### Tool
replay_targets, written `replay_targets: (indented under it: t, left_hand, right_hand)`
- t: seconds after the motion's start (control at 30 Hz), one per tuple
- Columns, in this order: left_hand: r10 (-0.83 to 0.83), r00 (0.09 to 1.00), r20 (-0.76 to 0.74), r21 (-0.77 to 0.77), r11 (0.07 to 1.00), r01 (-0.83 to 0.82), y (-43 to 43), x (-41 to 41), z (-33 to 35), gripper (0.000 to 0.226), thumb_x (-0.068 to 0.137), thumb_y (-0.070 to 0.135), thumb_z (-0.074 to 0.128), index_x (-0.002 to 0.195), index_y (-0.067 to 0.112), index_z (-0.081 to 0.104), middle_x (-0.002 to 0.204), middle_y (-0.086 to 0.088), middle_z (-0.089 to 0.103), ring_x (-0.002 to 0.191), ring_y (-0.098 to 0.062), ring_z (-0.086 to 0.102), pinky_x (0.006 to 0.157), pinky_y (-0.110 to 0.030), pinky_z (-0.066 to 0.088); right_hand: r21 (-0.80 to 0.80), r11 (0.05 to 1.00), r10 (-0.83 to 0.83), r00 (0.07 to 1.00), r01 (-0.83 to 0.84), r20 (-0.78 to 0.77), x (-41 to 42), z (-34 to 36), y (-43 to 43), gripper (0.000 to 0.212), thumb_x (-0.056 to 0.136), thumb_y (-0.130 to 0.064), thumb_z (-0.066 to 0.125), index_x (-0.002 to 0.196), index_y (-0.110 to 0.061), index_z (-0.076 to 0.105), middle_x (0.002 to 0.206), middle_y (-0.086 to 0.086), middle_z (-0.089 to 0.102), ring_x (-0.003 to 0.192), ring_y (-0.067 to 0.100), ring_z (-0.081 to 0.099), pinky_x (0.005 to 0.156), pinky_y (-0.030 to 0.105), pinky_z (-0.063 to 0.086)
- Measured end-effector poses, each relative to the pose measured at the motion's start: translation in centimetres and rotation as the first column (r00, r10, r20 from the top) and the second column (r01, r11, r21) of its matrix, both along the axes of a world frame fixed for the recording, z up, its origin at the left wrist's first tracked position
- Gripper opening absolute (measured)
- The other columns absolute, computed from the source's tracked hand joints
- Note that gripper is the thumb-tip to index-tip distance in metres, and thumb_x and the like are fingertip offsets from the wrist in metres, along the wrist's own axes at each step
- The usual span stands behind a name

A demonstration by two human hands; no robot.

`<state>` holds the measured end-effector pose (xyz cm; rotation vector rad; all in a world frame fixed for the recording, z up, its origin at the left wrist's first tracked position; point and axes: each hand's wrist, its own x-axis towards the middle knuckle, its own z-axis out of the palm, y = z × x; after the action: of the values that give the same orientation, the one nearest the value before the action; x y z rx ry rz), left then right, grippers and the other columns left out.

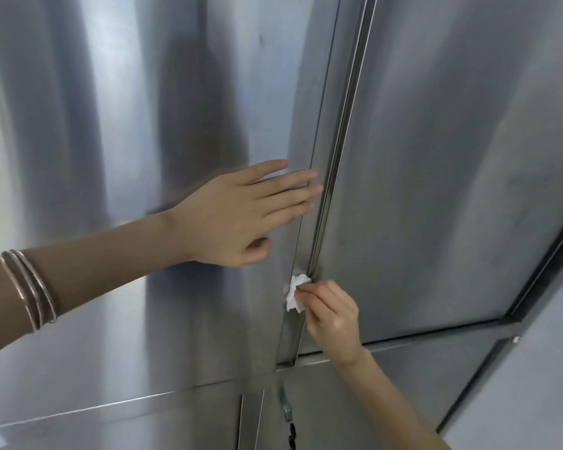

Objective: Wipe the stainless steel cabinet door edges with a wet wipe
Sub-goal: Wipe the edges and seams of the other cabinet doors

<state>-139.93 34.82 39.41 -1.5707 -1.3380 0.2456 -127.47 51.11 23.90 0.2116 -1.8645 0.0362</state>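
Observation:
Two tall stainless steel cabinet doors fill the view, the left door (pixel 117 125) and the right door (pixel 452 157), meeting at a vertical edge channel (pixel 340 131). My left hand (pixel 241 212) lies flat with fingers spread on the left door, fingertips at its folded edge. Lower down, my right hand (pixel 333 313) pinches a crumpled white wet wipe (pixel 295 292) and presses it against the left door's edge, near the bottom of the door.
Below the doors runs a horizontal steel panel (pixel 143 414) with a narrow seam and a small latch (pixel 286 410). A dark frame strip (pixel 540 271) borders the right door, with a pale wall (pixel 533 384) beyond it. Thin bangles (pixel 30 287) ring my left forearm.

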Motion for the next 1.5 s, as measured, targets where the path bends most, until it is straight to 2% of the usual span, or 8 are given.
replay_targets:
  t: [0.13,0.67,0.8,0.93,1.17,1.3,1.4,1.5]
  left_hand:
    - [0.019,0.999,-0.033,0.003,1.000,-0.019,0.0,-0.3,-0.9,0.068,0.084,0.030,0.052,0.145,0.005,0.038,0.156,-0.010,0.028,0.146,-0.025,0.020,0.120,-0.045,0.015]
    - [0.003,1.000,0.030,-0.144,0.990,0.002,0.0,0.9,-8.2,0.070,0.077,0.028,0.057,0.140,0.001,0.044,0.149,-0.015,0.041,0.143,-0.026,0.030,0.120,-0.042,0.012]
    - [0.029,0.999,0.024,-0.114,0.993,-0.027,0.2,0.4,-9.1,0.075,0.077,0.028,0.054,0.144,-0.001,0.036,0.151,-0.016,0.036,0.144,-0.026,0.020,0.121,-0.042,0.004]
    - [0.021,0.998,0.059,-0.113,0.994,-0.014,0.4,0.1,-9.5,0.073,0.076,0.026,0.053,0.142,-0.002,0.039,0.149,-0.017,0.039,0.144,-0.026,0.020,0.121,-0.043,0.006]
    - [0.029,0.998,0.057,-0.122,0.992,-0.022,0.3,0.4,-9.2,0.070,0.076,0.026,0.052,0.140,-0.001,0.044,0.146,-0.016,0.045,0.144,-0.026,0.023,0.121,-0.043,0.004]
    - [0.050,0.998,0.045,-0.137,0.990,-0.044,0.1,0.7,-9.1,0.070,0.076,0.027,0.053,0.141,0.000,0.043,0.147,-0.015,0.044,0.145,-0.026,0.021,0.121,-0.044,0.004]
    - [0.070,0.996,0.052,-0.144,0.988,-0.062,-0.1,0.8,-9.0,0.071,0.077,0.027,0.053,0.142,0.001,0.042,0.148,-0.015,0.042,0.146,-0.025,0.020,0.121,-0.043,0.005]
    - [0.063,0.994,0.084,-0.141,0.989,-0.051,-0.1,0.8,-9.1,0.066,0.080,0.025,0.050,0.141,0.002,0.044,0.147,-0.013,0.045,0.145,-0.024,0.023,0.121,-0.044,0.008]
  right_hand:
    - [-0.115,0.992,-0.055,0.996,0.046,-0.074,-1.1,1.9,0.4,0.020,0.085,0.007,0.057,0.073,-0.002,0.071,0.078,0.004,0.069,0.070,0.017,0.055,0.065,0.021,0.047]
    - [-0.138,0.985,-0.109,0.994,0.105,-0.019,-0.3,-2.6,-0.3,0.018,0.078,0.010,0.064,0.070,-0.004,0.071,0.075,0.002,0.070,0.067,0.015,0.056,0.060,0.022,0.047]
    - [0.083,0.995,-0.064,0.990,0.054,0.123,0.8,-5.7,-0.1,0.027,0.087,0.004,0.055,0.066,-0.007,0.068,0.073,0.003,0.069,0.055,0.021,0.056,0.048,0.030,0.047]
    - [-0.052,0.993,-0.100,0.988,0.107,0.119,0.6,-5.9,-0.3,0.031,0.087,0.004,0.050,0.064,-0.007,0.067,0.074,0.001,0.069,0.059,0.018,0.053,0.052,0.025,0.044]
    - [-0.002,0.995,-0.093,0.955,0.097,0.282,1.2,-8.5,-0.6,0.038,0.089,0.001,0.045,0.057,-0.011,0.063,0.064,-0.002,0.061,0.055,0.015,0.046,0.048,0.022,0.038]
    - [0.064,0.994,-0.112,0.896,0.094,0.431,2.1,-10.9,-1.4,0.025,0.065,0.010,0.059,0.056,-0.013,0.065,0.063,-0.002,0.064,0.053,0.015,0.054,0.046,0.021,0.042]
    - [-0.035,0.992,-0.087,0.865,0.120,0.494,2.6,-10.7,-1.5,0.030,0.048,0.013,0.075,0.062,-0.013,0.070,0.065,-0.003,0.065,0.059,0.011,0.051,0.057,0.018,0.036]
    - [-0.214,0.968,-0.019,0.888,0.132,0.460,4.8,-8.6,-0.6,0.017,0.067,0.006,0.073,0.071,-0.010,0.070,0.070,-0.003,0.061,0.065,0.009,0.043,0.053,0.016,0.034]
